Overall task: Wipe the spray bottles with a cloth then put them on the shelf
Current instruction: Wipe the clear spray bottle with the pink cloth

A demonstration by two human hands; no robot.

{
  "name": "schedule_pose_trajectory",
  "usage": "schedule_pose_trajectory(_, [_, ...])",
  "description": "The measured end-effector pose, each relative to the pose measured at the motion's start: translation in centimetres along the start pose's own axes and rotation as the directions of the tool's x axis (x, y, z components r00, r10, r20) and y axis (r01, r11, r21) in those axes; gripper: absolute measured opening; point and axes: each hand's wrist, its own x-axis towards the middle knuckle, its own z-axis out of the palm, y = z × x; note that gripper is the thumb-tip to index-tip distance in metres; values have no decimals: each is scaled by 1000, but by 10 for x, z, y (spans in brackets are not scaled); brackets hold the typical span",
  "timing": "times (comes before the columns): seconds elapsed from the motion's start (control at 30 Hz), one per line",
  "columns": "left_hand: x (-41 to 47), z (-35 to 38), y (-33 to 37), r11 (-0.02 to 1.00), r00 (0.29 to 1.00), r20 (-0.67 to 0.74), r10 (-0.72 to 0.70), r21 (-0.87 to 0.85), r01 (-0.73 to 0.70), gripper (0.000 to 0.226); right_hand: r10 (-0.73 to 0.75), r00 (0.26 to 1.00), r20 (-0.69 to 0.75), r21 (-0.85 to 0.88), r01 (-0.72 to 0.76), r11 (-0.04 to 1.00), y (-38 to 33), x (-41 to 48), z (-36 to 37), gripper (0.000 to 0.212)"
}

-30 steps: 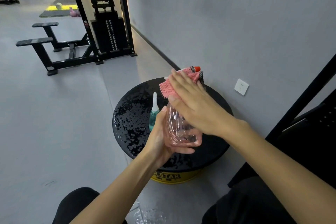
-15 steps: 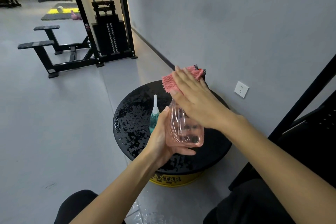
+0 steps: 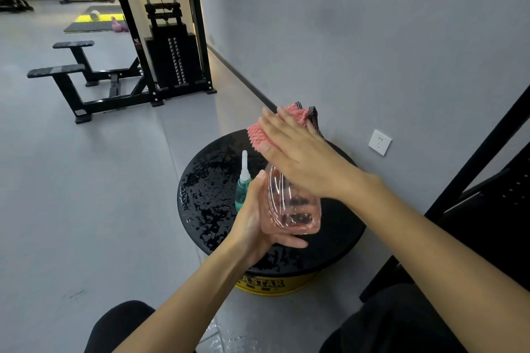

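At centre frame the left hand (image 3: 255, 221) cradles the clear pink spray bottle (image 3: 292, 206), fingers curled round its base. The right hand (image 3: 301, 157) lies with fingers straight, pressing the pink cloth (image 3: 263, 135) over the bottle's top. Wiping looks mid-course. A small teal bottle (image 3: 242, 192) stands just left on the wet black drum (image 3: 206, 195) (apparently unwiped); shelving remains for both, I judge.

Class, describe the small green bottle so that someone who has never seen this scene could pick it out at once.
Find the round black stand with a yellow base, beside the grey wall. On its shiny top, left of the left hand, stands a small bottle. Unlike the larger clear pink bottle which that hand holds, it is teal with a tall white nozzle.
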Motion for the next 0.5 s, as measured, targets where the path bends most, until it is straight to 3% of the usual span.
schedule_pose_trajectory(0.17, [0,1,-3,1000,1000,30,-4,-4,4,61,101,993,-63,-50,-104,993,14,21,-5,62])
schedule_pose_trajectory(0.37, [2,-4,2,998,999,7,33,-52,-32,65,-2,1000,20,2,2,1000,-6,2,0,64])
schedule_pose_trajectory(0.5, [1,-4,1,998,999,15,31,-49,-30,64,41,999,10,-13,-41,999,0,15,-5,60])
